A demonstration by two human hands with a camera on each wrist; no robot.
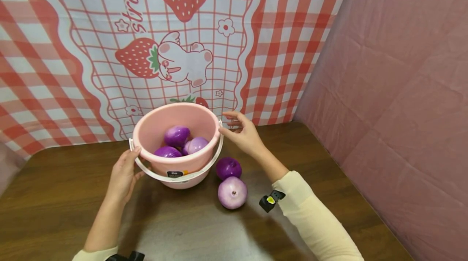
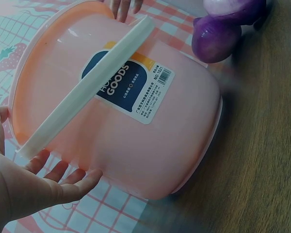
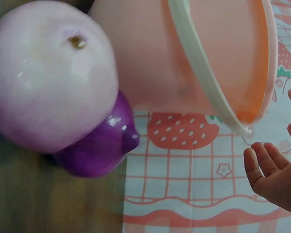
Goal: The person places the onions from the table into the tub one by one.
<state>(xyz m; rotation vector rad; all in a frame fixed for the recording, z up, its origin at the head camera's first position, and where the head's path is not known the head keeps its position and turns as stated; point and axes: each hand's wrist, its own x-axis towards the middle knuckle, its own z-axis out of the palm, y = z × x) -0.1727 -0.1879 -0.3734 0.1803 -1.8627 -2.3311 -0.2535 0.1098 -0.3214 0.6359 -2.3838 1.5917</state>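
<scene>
A pink bucket (image 1: 197, 167) with a white handle (image 2: 87, 92) hanging down its front stands near the back of the table. Inside it lie three purple onions, one of them an onion (image 1: 177, 135) at the back. My left hand (image 1: 122, 173) holds the bucket's left side, thumb at the rim and fingers under it against the outer wall. At the right rim my right hand (image 1: 243, 133) is spread, its fingers apart from the wall in the right wrist view. Right of the bucket, a dark purple onion (image 1: 228, 168) touches a paler onion (image 1: 232, 192).
The brown wooden table (image 1: 175, 228) reaches back to a red-and-white checked cloth (image 1: 278, 49) with strawberry prints. A plain pink cloth (image 1: 395, 90) hangs along the right side. The two loose onions lie close against the bucket's front right.
</scene>
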